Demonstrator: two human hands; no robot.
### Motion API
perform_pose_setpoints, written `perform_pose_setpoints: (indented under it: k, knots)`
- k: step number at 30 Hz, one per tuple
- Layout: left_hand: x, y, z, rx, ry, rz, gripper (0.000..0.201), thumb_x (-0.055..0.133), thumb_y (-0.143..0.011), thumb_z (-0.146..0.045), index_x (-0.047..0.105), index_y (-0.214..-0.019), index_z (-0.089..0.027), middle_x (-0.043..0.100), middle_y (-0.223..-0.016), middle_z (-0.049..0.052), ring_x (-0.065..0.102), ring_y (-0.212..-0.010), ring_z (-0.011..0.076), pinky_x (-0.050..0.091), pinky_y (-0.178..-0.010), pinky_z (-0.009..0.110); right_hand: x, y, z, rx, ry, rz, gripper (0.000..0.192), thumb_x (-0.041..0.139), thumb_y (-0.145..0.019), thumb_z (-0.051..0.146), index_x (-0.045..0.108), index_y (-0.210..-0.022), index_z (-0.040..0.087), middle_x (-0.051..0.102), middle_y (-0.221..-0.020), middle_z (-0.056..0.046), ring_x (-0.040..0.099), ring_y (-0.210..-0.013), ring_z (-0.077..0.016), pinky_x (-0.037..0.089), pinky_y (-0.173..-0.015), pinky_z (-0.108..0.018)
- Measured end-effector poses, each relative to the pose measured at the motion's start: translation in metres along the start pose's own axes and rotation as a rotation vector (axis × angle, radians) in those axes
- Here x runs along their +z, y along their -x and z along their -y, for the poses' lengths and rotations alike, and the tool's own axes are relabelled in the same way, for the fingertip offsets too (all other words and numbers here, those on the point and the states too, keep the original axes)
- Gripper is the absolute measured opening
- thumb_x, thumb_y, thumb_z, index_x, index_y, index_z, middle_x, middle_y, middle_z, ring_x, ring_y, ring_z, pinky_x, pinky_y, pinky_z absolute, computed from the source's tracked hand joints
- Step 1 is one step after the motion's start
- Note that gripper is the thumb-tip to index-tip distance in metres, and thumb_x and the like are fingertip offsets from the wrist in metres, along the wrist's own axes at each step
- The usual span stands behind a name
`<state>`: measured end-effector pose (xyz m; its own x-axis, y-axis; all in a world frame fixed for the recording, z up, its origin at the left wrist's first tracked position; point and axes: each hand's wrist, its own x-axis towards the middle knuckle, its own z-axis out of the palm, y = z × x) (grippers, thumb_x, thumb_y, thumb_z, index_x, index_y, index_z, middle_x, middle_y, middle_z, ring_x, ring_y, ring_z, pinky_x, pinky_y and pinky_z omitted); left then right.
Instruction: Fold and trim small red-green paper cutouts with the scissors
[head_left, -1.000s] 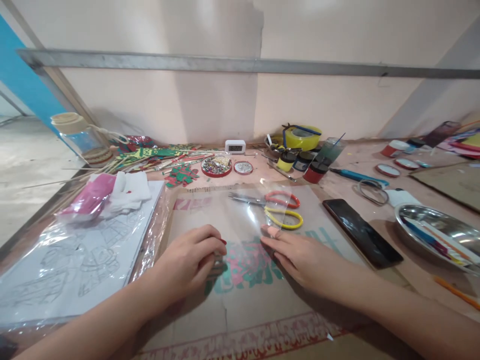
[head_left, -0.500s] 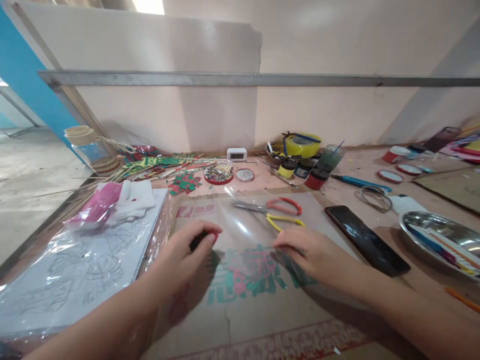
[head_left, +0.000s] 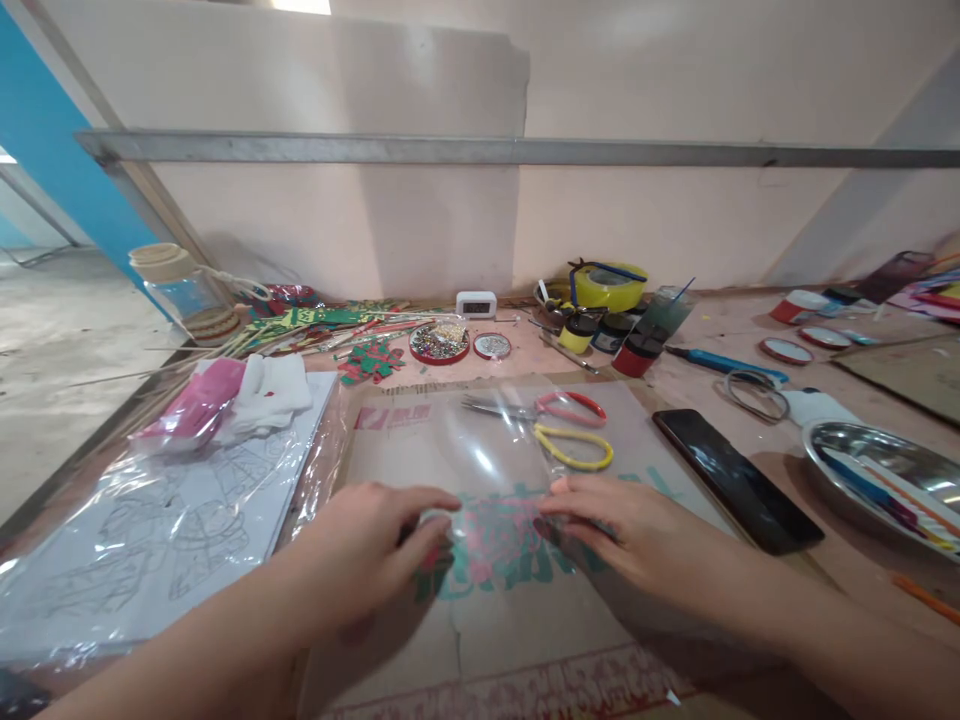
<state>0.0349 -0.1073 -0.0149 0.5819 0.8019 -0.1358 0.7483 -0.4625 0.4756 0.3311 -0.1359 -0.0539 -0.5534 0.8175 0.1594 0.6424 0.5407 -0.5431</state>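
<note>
Left hand point(head_left: 367, 550) grip pinches a small, partly hidden object, apparently; right hand point(head_left: 615, 530) spread flat on clear, glossy film point(head_left: 487, 460)

Both palms down on a clear plastic sheet point(head_left: 487, 450) over printed cardboard point(head_left: 525, 620): left hand point(head_left: 367, 550) and right hand point(head_left: 622, 530) near the table's front edge; scissors point(head_left: 559, 425) lying beyond them.

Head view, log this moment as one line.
left hand: on clear film, small item hidden under fingers | right hand: flat on film | scissors: beyond
</note>
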Motion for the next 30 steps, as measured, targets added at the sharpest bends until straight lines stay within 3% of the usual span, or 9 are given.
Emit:
perform_pose_setpoints:
  k: [3, 8, 14, 18, 23, 27, 28, 30]
  knots:
    - [0.01, 0.005, -0.01, 0.085, -0.178, 0.107, 0.037, 0.039, -0.099, -0.035, 0.07, -0.118, -0.03, 0.078, -0.078, 0.003, 0.072, -0.068, 0.0245, 0.046, -0.063, 0.032, -0.001, -0.001, 0.007, 0.023, -0.036, 0.032, 0.028, 0.051, -0.098, 0.018, 0.071, -0.118, 0.024, 0.075, -0.115, -0.005, 0.069, -0.106, -0.0226, 0.054, -0.091, -0.034]
    - [0.01, 0.003, -0.011, 0.057, -0.337, 0.143, 0.037, 0.038, -0.099, -0.031, 0.074, -0.109, -0.03, 0.076, -0.075, 0.005, 0.072, -0.072, 0.0292, 0.046, -0.064, 0.035, -0.01, -0.005, 0.01, 0.143, -0.106, 0.124, 0.025, 0.054, -0.098, 0.025, 0.075, -0.111, 0.024, 0.079, -0.106, -0.004, 0.073, -0.094, -0.0219, 0.055, -0.084, -0.033]
    - [0.007, -0.001, -0.006, 0.029, -0.36, 0.143, 0.04, 0.037, -0.1, -0.035, 0.072, -0.119, -0.031, 0.077, -0.079, 0.008, 0.071, -0.076, 0.0326, 0.045, -0.064, 0.036, -0.012, -0.007, 0.007, 0.199, -0.154, 0.187, 0.026, 0.053, -0.096, 0.024, 0.077, -0.106, 0.025, 0.08, -0.101, -0.003, 0.073, -0.087, -0.021, 0.055, -0.078, -0.031]
    - [0.007, -0.001, -0.008, 0.003, -0.298, 0.148, 0.04, 0.037, -0.098, -0.038, 0.075, -0.11, -0.029, 0.077, -0.081, 0.008, 0.071, -0.078, 0.0312, 0.043, -0.063, 0.034, -0.014, -0.006, 0.008, 0.192, -0.133, 0.213, 0.028, 0.053, -0.093, 0.018, 0.076, -0.108, 0.025, 0.08, -0.095, -0.003, 0.073, -0.081, -0.0191, 0.055, -0.073, -0.028]
    - [-0.011, -0.015, 0.015, -0.222, -0.104, 0.057, 0.058, 0.026, -0.097, -0.052, 0.075, -0.084, -0.023, 0.076, -0.077, 0.007, 0.069, -0.072, 0.0273, 0.044, -0.066, 0.034, -0.028, -0.001, 0.008, 0.003, 0.029, 0.037, 0.03, 0.049, -0.09, 0.011, 0.075, -0.101, 0.02, 0.079, -0.093, -0.005, 0.074, -0.085, -0.0206, 0.054, -0.076, -0.031]
    - [-0.025, -0.031, 0.053, -0.405, -0.027, -0.13, 0.049, 0.034, -0.093, -0.048, 0.072, -0.108, -0.02, 0.076, -0.108, 0.009, 0.068, -0.098, 0.0301, 0.047, -0.081, 0.035, -0.041, 0.004, 0.009, -0.228, 0.153, -0.063, 0.027, 0.048, -0.089, 0.008, 0.071, -0.097, 0.019, 0.074, -0.081, -0.004, 0.069, -0.073, -0.0176, 0.052, -0.067, -0.028]
    - [-0.027, -0.033, 0.06, -0.42, -0.008, -0.164, 0.05, 0.038, -0.091, -0.048, 0.07, -0.115, -0.02, 0.075, -0.109, 0.008, 0.068, -0.1, 0.03, 0.047, -0.082, 0.035, -0.042, 0.005, 0.008, -0.278, 0.164, -0.088, 0.026, 0.048, -0.089, 0.007, 0.07, -0.097, 0.019, 0.073, -0.079, -0.004, 0.068, -0.071, -0.0168, 0.051, -0.066, -0.027]
    - [-0.025, -0.035, 0.068, -0.394, 0.049, -0.151, 0.054, 0.041, -0.089, -0.052, 0.067, -0.124, -0.019, 0.076, -0.089, 0.006, 0.069, -0.086, 0.0283, 0.048, -0.076, 0.034, -0.044, 0.008, 0.006, -0.362, 0.181, -0.144, 0.026, 0.049, -0.088, 0.006, 0.068, -0.098, 0.02, 0.071, -0.078, -0.004, 0.067, -0.072, -0.0165, 0.051, -0.066, -0.027]
